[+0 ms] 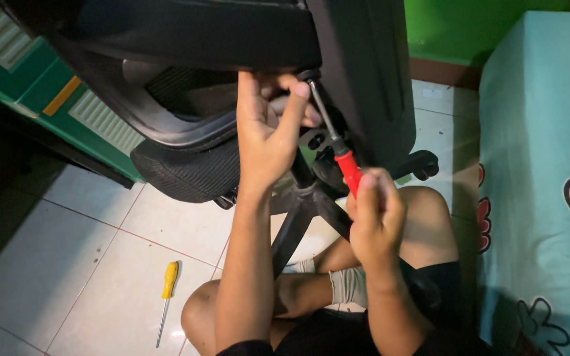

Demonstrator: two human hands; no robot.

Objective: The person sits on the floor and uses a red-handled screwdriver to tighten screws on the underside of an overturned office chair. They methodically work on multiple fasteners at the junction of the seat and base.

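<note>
Chair point(245, 72): black office chair, tipped over you, fills the top of the view. Its mesh seat edge hangs at left centre; the back panel runs down the right side. The star base point(301, 211) spreads below, between your knees, with one caster point(423, 161) at right, just beside the panel's lower edge.

Floor point(67, 264): white tile, open at lower left. This is the widest free room in view.

Bed point(542, 184): pale blue printed cover, its edge runs down the right side, close to your right knee. Only a narrow strip of floor shows on that side.

Cabinet point(47, 92): green, upper left, behind the chair.

Left hand point(265, 125): raised under the chair's underside, fingers curled against the hardware there, index fingertip touching the screwdriver tip. You cannot tell whether anything is pinched between them; the spot is dark.

Right hand point(377, 211): fingers closed round the red handle of the screwdriver point(338, 148). Its steel shaft slants up and left, tip at the seat's underside, just beside your left fingertips. Both hands work in the tight gap between seat edge and back panel.

Second screwdriver point(166, 296): yellow handle, lies on the floor at lower left, just beside your left knee, well apart from both hands, tip pointing toward you.
</note>
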